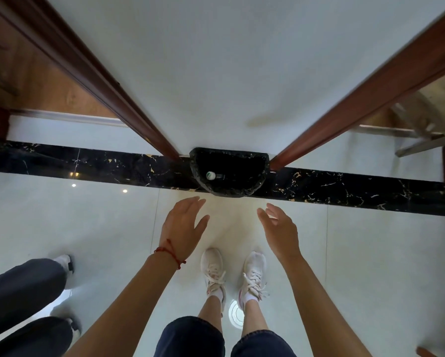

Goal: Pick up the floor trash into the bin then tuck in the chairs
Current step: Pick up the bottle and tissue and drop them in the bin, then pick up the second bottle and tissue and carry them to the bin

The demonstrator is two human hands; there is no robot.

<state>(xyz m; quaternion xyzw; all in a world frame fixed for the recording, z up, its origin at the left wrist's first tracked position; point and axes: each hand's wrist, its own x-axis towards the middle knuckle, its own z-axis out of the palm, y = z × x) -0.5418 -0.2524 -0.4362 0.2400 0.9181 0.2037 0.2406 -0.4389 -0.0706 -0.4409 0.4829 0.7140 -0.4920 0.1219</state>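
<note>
Head view, looking steeply down at a pale glossy tiled floor (370,253). A band of black marble with gold veining (87,163) runs across the floor from left to right.

The bin (229,173), lined with a black bag, stands against a white wall (229,60), on the marble band, between two dark red-brown door frames (128,99) that splay outward left and right. Inside it lies a bottle with a white-and-green cap (211,175), toward the left of the opening. The rest of the interior is too dark to read.

Left hand (182,228) is empty, held out in front of the body just short of the bin, palm turned inward, fingers loosely spread and slightly curled. A red string bracelet (168,251) sits on that wrist. Right hand (280,230) mirrors it: empty, fingers relaxed and apart, palm facing in. Neither hand touches the bin or anything else; the two are apart with bare floor between them.

Below the hands, the person's white lace-up sneakers (212,271) stand side by side, toes toward the bin, with dark cropped jeans above.

At the lower left, a second person's legs in grey trousers (23,287), with white-and-black shoes. At the right, through the doorway, part of a pale wooden chair (427,117), blurred. No loose trash shows on the visible floor.
</note>
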